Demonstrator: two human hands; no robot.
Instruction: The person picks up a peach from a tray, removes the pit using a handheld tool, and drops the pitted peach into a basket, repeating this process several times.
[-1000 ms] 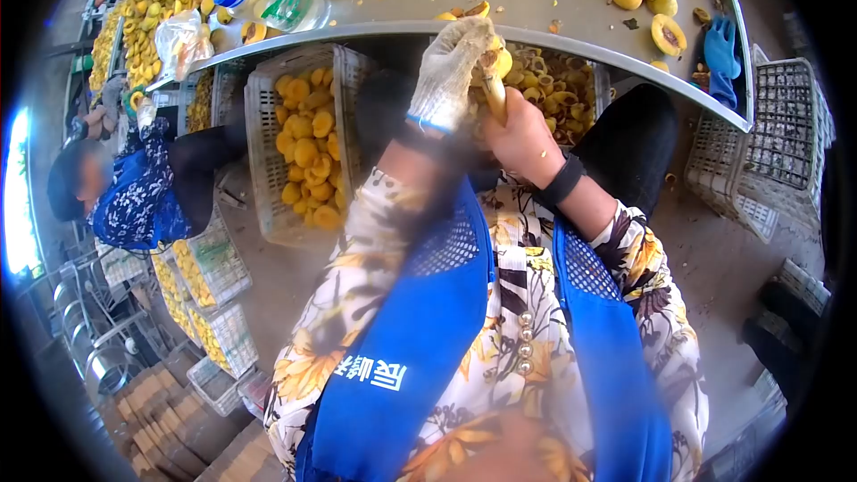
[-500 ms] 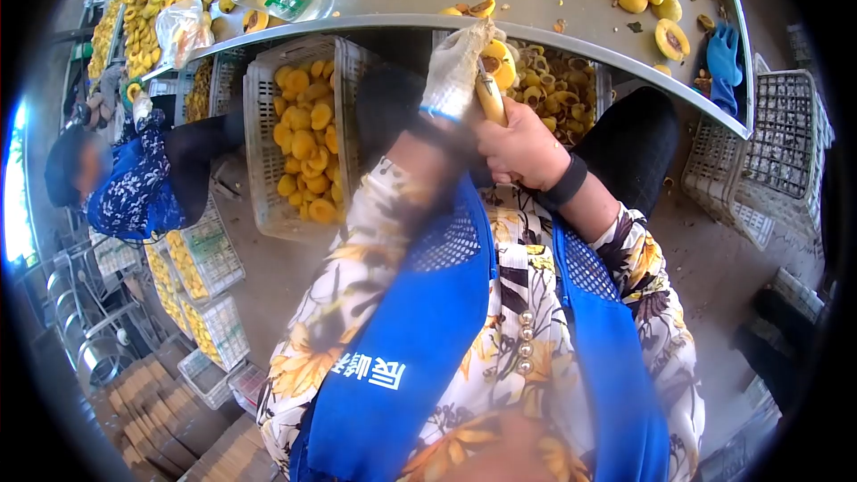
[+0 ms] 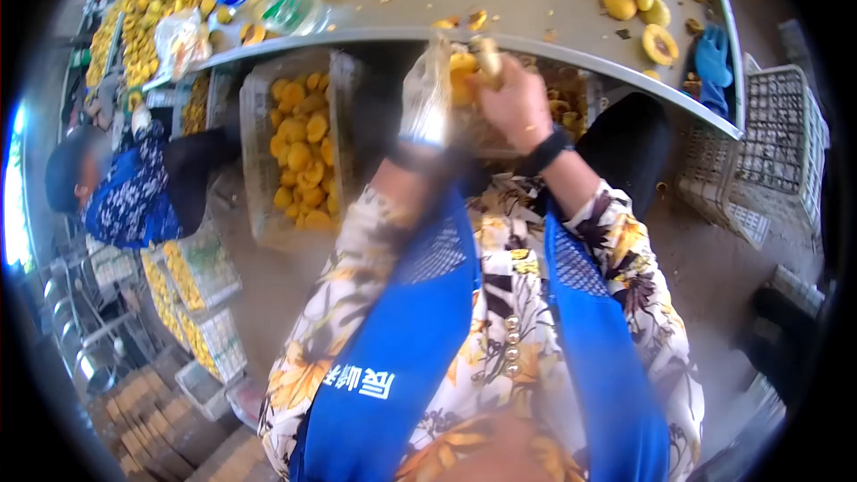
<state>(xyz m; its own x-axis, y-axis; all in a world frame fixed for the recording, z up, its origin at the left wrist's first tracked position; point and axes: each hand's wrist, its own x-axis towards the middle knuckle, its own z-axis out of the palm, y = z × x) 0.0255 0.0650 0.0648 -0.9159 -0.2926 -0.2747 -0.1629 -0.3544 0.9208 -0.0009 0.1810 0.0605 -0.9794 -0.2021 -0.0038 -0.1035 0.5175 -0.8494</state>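
Note:
My left hand, in a whitish work glove, is closed on a yellow peach just below the table's front edge. Bare and closed, my right hand grips a pale wooden-handled tool close beside the peach. The tool's working end is blurred and I cannot make it out. Beneath the hands, partly hidden, a crate holds brownish-yellow fruit pieces. Small fruit scraps lie on the table edge in front of my hands.
Peach halves lie on the metal table, with a blue-capped bottle, a plastic bag and a blue glove. A crate of peaches stands left, stacked crates right. Another person sits at left.
My hands have moved slightly apart. The right hand has risen and turned, bringing the tool handle up near the table edge. The view has shifted a little.

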